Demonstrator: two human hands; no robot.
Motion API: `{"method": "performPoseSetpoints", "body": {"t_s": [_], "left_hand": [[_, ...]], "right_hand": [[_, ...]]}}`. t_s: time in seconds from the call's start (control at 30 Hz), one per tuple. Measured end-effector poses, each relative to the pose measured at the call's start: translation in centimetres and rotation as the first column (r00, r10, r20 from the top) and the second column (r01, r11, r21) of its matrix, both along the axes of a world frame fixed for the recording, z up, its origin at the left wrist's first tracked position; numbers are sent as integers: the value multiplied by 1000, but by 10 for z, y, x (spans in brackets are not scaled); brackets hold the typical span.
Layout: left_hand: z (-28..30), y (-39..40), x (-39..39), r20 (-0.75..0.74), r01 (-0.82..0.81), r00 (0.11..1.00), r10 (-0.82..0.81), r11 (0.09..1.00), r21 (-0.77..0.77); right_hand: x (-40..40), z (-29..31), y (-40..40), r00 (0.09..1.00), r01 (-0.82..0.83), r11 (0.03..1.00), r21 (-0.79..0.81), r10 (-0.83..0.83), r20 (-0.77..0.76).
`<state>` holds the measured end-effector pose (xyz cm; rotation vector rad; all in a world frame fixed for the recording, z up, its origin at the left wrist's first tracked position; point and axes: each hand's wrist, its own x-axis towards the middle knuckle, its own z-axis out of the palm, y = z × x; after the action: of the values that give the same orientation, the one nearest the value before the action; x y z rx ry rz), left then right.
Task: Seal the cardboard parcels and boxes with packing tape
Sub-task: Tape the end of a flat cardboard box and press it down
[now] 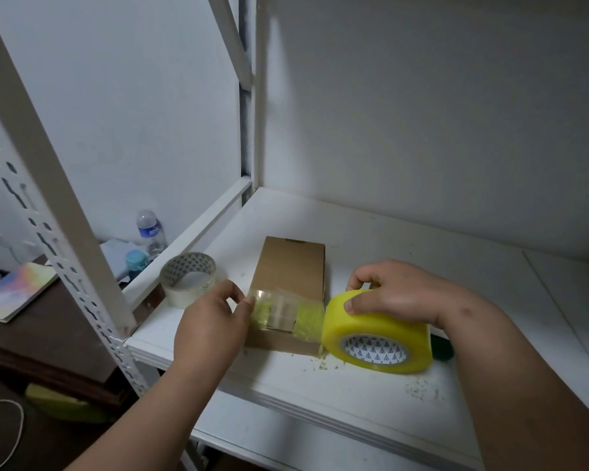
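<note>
A small flat cardboard box (291,266) lies on the white shelf (405,253). Clear yellowish tape (286,312) stretches across its near end. My left hand (215,321) pinches the free end of that strip at the box's left edge. My right hand (398,294) grips a big yellow tape roll (376,331) that stands on edge just right of the box, the strip running from it.
A smaller clear tape roll (187,278) sits left of the box near the shelf's edge. A dark green object (441,348) pokes out behind the yellow roll. A slotted shelf post (65,253) rises at left. Beyond it stand a water bottle (150,232) and a colourful notebook (14,290).
</note>
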<state>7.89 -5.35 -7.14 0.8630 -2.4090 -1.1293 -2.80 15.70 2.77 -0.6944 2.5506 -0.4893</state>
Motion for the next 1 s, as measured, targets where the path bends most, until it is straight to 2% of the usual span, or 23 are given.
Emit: {"method": "performPoseSetpoints", "body": {"t_s": [0.07, 0.23, 0.33, 0.57, 0.67, 0.73, 0.87, 1.0], "left_hand": [[-1, -2, 0, 12, 8, 1000, -8, 1000, -2], [-6, -7, -4, -49, -21, 998, 33, 976, 217], [-8, -8, -5, -80, -28, 995, 54, 955, 296], [-13, -7, -7, -78, -44, 995, 67, 964, 264], [-13, -8, -7, -87, -52, 993, 84, 946, 321], [-17, -10, -8, -99, -33, 992, 83, 903, 427], [-24, -20, -9, -91, -17, 989, 115, 709, 705], [-26, -33, -5, -95, 58, 995, 36, 564, 823]], "right_hand": [[-1, 1, -3, 1000, -4, 1000, 16, 4, -6], [-4, 2, -9, 1000, -20, 998, 55, 21, -1], [-5, 4, -12, 1000, -31, 997, 75, 30, 4], [-9, 5, -17, 999, -51, 992, 113, 50, 9], [-10, 4, -19, 998, -56, 991, 125, 55, 5], [-11, 2, -20, 999, -54, 991, 123, 54, 4], [-13, 0, -19, 999, -49, 993, 108, 49, 1], [-14, -2, -18, 999, -40, 996, 84, 41, -10]]}}
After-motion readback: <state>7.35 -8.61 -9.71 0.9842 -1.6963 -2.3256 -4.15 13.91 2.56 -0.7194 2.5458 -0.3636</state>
